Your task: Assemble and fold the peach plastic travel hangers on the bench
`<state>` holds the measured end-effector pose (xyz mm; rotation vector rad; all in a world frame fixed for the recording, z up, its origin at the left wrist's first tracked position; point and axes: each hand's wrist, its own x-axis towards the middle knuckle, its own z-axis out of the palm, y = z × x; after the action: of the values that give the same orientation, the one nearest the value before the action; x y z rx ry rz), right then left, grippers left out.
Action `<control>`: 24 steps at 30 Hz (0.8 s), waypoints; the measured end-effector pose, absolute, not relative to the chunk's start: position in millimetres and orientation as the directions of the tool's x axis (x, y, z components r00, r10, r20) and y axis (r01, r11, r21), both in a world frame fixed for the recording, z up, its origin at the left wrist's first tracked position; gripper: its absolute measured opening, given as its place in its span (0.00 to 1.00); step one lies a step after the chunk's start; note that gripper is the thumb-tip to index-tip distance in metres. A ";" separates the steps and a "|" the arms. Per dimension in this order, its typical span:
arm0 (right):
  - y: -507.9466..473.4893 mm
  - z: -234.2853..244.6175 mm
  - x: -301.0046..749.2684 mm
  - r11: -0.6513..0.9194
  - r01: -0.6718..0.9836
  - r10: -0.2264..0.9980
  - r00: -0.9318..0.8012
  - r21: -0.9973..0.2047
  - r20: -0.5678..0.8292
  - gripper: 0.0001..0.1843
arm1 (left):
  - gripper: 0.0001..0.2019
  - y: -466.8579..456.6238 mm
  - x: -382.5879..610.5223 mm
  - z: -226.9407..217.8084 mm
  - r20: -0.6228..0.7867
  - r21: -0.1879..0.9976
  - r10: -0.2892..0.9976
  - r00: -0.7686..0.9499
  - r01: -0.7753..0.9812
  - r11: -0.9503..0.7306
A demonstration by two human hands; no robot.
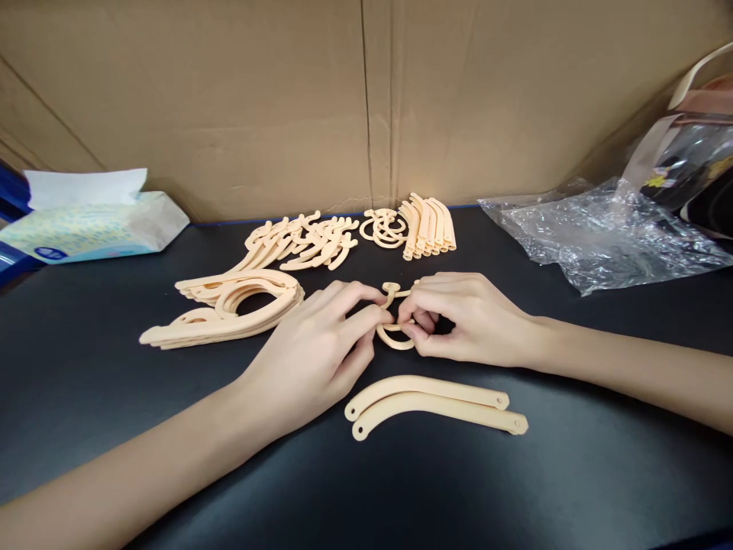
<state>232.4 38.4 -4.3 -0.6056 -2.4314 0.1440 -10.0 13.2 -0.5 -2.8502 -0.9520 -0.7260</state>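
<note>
My left hand (321, 347) and my right hand (463, 317) meet at the middle of the black table (85, 382). Both pinch a small peach plastic hook piece (394, 336) with a ring and a curled top; the fingers are closed on it. Just in front of the hands lie two curved peach plastic arms (435, 405), side by side. Left of my left hand sits a stack of larger curved hanger pieces (229, 309).
Further back lie a pile of hook-ended pieces (303, 241), some rings (382, 228) and a bundle of curved bars (429, 225). A tissue pack (85, 225) is at back left, crumpled clear plastic (595, 233) and a bag (699, 160) at right. A cardboard wall (343, 99) stands behind.
</note>
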 end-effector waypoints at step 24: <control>39.9 -0.5 235.4 0.701 0.530 0.707 -0.432 -0.477 0.560 0.08 | 0.11 12.0 -7.6 -1.1 0.427 0.137 0.589 0.687 0.594 -0.793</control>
<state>235.4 39.9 -0.5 -0.9397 -2.1358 0.2936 -7.6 12.0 -1.1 -2.8741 -1.0075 -0.7202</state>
